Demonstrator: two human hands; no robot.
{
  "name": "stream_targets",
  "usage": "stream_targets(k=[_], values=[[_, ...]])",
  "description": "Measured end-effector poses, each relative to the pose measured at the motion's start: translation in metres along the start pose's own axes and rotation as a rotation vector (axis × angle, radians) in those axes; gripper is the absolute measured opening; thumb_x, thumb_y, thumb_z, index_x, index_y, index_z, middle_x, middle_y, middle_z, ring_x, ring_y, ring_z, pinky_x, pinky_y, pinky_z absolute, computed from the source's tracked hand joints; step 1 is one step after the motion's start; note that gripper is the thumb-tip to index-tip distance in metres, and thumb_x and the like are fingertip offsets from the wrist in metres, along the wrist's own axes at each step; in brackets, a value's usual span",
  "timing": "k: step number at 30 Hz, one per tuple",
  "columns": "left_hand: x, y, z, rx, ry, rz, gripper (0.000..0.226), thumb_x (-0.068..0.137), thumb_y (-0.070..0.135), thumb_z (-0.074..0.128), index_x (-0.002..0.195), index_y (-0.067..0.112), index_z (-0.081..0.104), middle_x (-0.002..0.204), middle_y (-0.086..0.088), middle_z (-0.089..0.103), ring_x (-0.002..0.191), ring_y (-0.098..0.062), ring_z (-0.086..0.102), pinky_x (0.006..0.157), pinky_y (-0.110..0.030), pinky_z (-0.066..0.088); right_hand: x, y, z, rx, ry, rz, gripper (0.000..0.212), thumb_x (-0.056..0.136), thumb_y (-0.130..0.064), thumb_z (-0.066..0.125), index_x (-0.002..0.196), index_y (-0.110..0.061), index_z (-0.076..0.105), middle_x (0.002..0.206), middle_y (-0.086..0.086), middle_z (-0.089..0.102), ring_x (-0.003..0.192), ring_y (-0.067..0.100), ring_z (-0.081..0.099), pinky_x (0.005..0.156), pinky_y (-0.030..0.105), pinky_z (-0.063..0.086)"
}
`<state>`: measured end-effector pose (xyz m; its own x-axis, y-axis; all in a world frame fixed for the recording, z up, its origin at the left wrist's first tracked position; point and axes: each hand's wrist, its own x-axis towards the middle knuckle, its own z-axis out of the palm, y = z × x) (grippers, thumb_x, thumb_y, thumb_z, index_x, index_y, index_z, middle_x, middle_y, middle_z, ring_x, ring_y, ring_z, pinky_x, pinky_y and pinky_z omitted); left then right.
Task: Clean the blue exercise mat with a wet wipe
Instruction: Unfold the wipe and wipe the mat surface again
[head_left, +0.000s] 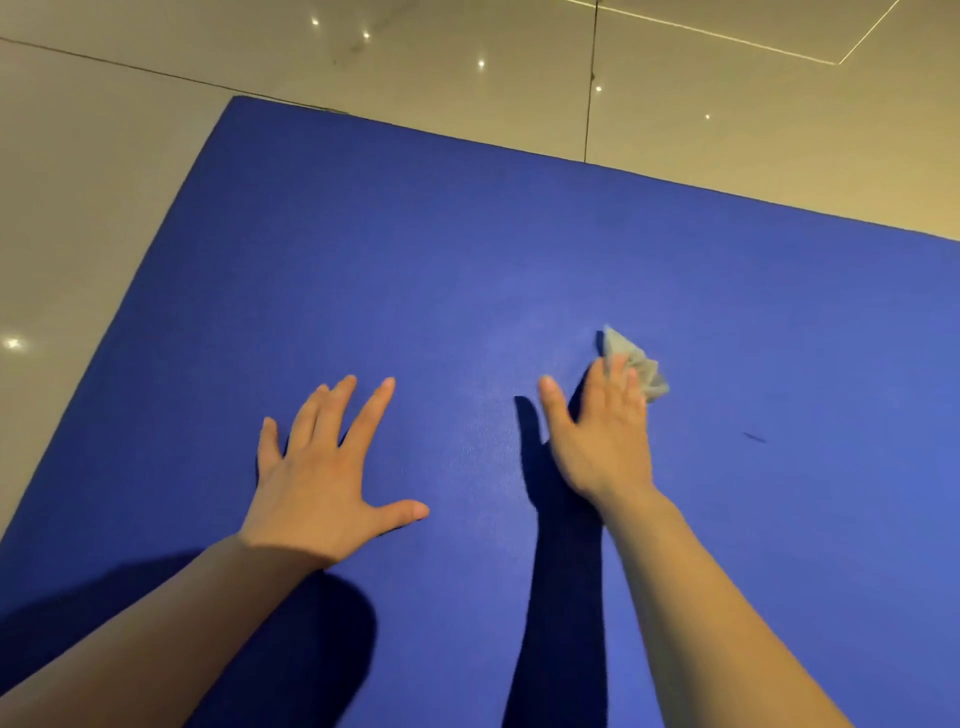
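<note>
Mat (519, 260), blue, fills most of the frame, lying flat on a glossy tiled floor (104, 182) that shows along the top and left edges. Left hand (322, 467), lower left of centre, fingers straight and spread, palm flat on the mat, holding nothing; looks like a brace. Right hand (602, 431), right of centre, fingers extended and pressing a crumpled pale wipe (636, 366) against the mat; the wipe pokes out beyond the fingertips, up and to the right. Right hand slightly blurred, so whether any finger curls round the wipe cannot be told. Small dark mark (754, 437) on the mat, right of the wiping hand, apart from it.

Risks, as judged: wipe is bunched, so little of it meets the surface and strokes may leave unwiped strips. Held only by flat pressure, it could slip out from under the fingers on a fast pass. The dark mark could be missed.
</note>
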<state>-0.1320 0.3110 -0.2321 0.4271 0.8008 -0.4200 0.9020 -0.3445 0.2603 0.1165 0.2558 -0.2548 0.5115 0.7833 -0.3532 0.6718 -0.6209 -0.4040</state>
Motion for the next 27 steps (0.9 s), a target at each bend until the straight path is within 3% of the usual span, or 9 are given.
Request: stream_targets(k=[3,6,9,14,16,18,21,23,27], values=[[0.028,0.013,-0.009,0.041,0.025,0.003,0.116,0.04,0.095,0.015,0.132,0.049,-0.039,0.159,0.005,-0.025,0.147,-0.017,-0.023,0.113,-0.061,-0.008,-0.024,-0.041,0.028,-0.021,-0.037,-0.407,0.086,0.088,-0.075,0.009,0.151,-0.02,-0.011,0.158,-0.009,-0.022,0.143,0.009,-0.03,0.12,0.033,-0.014],[0.059,0.018,-0.03,0.16,0.019,0.013,0.123,0.044,0.101,0.027,0.129,0.046,-0.044,0.158,0.001,-0.03,0.146,-0.021,-0.025,0.112,-0.064,-0.007,-0.014,-0.043,0.029,-0.052,-0.121,-0.515,0.082,0.084,-0.074,-0.002,0.15,-0.027,-0.012,0.16,-0.013,-0.019,0.143,0.003,-0.028,0.121,0.032,-0.009],[0.087,0.017,-0.053,0.276,-0.062,-0.045,0.128,0.053,0.097,0.044,0.122,0.043,-0.05,0.155,-0.001,-0.035,0.146,-0.022,-0.027,0.113,-0.065,-0.004,0.014,-0.017,0.01,-0.107,0.001,-0.606,0.078,0.096,-0.065,0.013,0.157,-0.018,0.005,0.164,-0.009,-0.003,0.149,0.011,-0.013,0.123,0.035,-0.001],[0.106,0.011,-0.056,0.254,-0.3,-0.154,0.135,0.046,0.099,0.044,0.125,0.042,-0.05,0.146,-0.003,-0.05,0.141,-0.025,-0.037,0.111,-0.068,-0.003,0.088,0.047,-0.037,-0.054,0.227,-0.171,0.074,0.096,-0.058,0.022,0.157,-0.017,0.01,0.165,-0.002,0.004,0.151,0.017,-0.003,0.122,0.042,0.004],[0.111,0.011,-0.055,0.237,-0.373,-0.18,0.136,0.043,0.1,0.041,0.12,0.042,-0.054,0.134,-0.002,-0.061,0.134,-0.026,-0.046,0.11,-0.069,-0.005,0.105,0.046,-0.047,0.011,0.257,0.045,0.071,0.099,-0.054,0.026,0.157,-0.015,0.01,0.165,0.001,0.002,0.151,0.016,-0.004,0.122,0.041,0.003],[0.114,0.013,-0.059,0.243,-0.441,-0.197,0.135,0.043,0.1,0.041,0.113,0.041,-0.058,0.125,-0.002,-0.067,0.129,-0.027,-0.051,0.109,-0.069,-0.007,0.11,0.022,-0.039,0.023,0.242,0.095,0.071,0.1,-0.052,0.027,0.155,-0.009,0.016,0.165,0.003,0.002,0.151,0.018,-0.003,0.122,0.041,0.002],[0.113,0.015,-0.062,0.219,-0.497,-0.204,0.136,0.034,0.102,0.035,0.11,0.041,-0.059,0.119,-0.001,-0.07,0.127,-0.027,-0.053,0.108,-0.07,-0.009,0.095,-0.036,0.003,-0.011,0.226,-0.312,0.07,0.1,-0.048,0.027,0.153,-0.003,0.022,0.163,0.009,0.011,0.151,0.027,0.005,0.122,0.042,0.003],[0.112,0.015,-0.062,0.217,-0.495,-0.21,0.136,0.02,0.102,0.024,0.111,0.043,-0.059,0.117,0.001,-0.071,0.126,-0.025,-0.053,0.108,-0.07,-0.009,0.08,-0.064,0.027,-0.096,0.107,-0.543,0.072,0.097,-0.051,0.023,0.153,-0.004,0.023,0.162,0.01,0.012,0.151,0.026,0.004,0.122,0.04,0.002],[0.116,0.019,-0.067,0.23,-0.488,-0.221,0.135,0.017,0.101,0.019,0.109,0.043,-0.06,0.117,0.002,-0.071,0.128,-0.024,-0.052,0.109,-0.068,-0.01,0.113,-0.046,-0.002,-0.208,0.093,-0.694,0.075,0.098,-0.058,0.016,0.153,-0.008,0.025,0.162,-0.001,0.011,0.151,0.022,0.008,0.122,0.039,0.009]])
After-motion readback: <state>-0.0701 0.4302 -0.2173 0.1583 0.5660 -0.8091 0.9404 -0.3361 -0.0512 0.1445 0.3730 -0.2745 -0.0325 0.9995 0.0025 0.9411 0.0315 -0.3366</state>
